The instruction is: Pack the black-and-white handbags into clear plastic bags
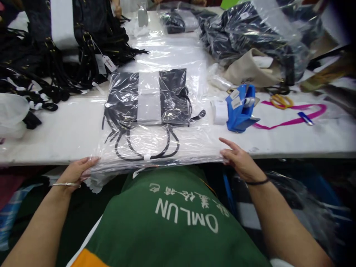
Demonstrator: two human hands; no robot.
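Observation:
A black bag [122,98] with a white band round its middle lies flat inside a clear plastic bag [200,142] at the table's front edge. Its dark cord handles point toward me. My left hand [79,170] pinches the near left corner of the plastic. At the near right corner my right hand [237,159] grips the plastic between thumb and fingers, its index finger stretched out. Right of the bag stands a blue tape dispenser [239,111].
Black bags with tassels and tags [91,22] are heaped at the back left. Plastic-wrapped dark bags [250,33] and a beige pouch [247,70] lie at the back right. Yellow-handled scissors [282,101] and a pink strap [294,120] are on the right.

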